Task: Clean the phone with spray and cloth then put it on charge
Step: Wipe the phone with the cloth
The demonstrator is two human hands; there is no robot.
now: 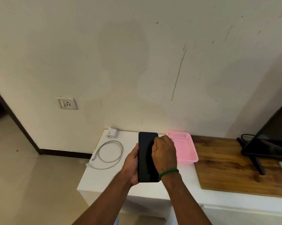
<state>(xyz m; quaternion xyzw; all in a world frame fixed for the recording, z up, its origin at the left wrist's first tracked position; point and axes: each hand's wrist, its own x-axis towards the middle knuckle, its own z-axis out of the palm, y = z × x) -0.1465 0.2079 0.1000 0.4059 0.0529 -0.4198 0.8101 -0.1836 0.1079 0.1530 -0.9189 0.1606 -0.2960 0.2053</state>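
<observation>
Left hand [132, 163] clamps the stiff, slick, breakable phone [146, 157] by its edges; right hand [165, 153] curls over the screen, and I cannot tell its grip.

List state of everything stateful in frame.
phone: screen dark, gripped by left hand
right hand: curled against the screen, contents hidden
charger adapter: unplugged, on table
cable: coiled, unconnected
wall socket: empty
pink basket: nothing visible inside
TV: screen dark

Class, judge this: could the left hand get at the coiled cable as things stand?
Probably not yet: the left hand grips the phone. The cable lies uncovered on the white table just left of it, nothing between.
</observation>
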